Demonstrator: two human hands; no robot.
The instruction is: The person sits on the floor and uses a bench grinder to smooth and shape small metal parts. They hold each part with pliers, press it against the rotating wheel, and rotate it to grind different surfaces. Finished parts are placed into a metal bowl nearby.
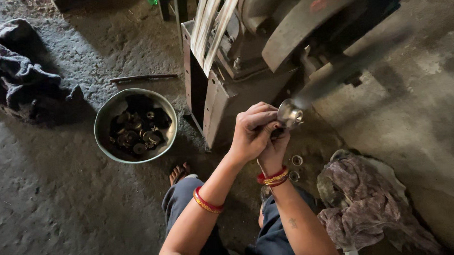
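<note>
I judge the step in hand to be seating a small metal piece at the press (284, 38): both hands are raised together at frame centre, right against the machine's lower front edge. My left hand (251, 131) curls over the top, fingers pressed together and wrapped round something I can't fully see. My right hand (275, 148) sits just beneath it, fingertips pinching up toward a shiny rounded part (290, 112), which gleams silver at the edge of the press. Whether that part is held loose or already set in the machine, I cannot tell.

A blurred grey streak (350, 65) runs from the part toward the upper right. It looks like a lever or handle, but it is too smeared to be sure.

My guess is the next move calls for fine alignment, with fingers kept clear of the heavy frame above.

The press is dull cast metal, greasy and dark, with pale flat strips (214, 16) leaning against it at top centre. Left of centre a round steel bowl (104, 117) holds small dark ring-shaped parts (136, 131). Two small rings (296, 161) lie on the gritty concrete floor (57, 208) beside my right wrist. A crumpled dark cloth (13, 73) lies upper left, and a mauve rag (365, 203) lower right.
</note>
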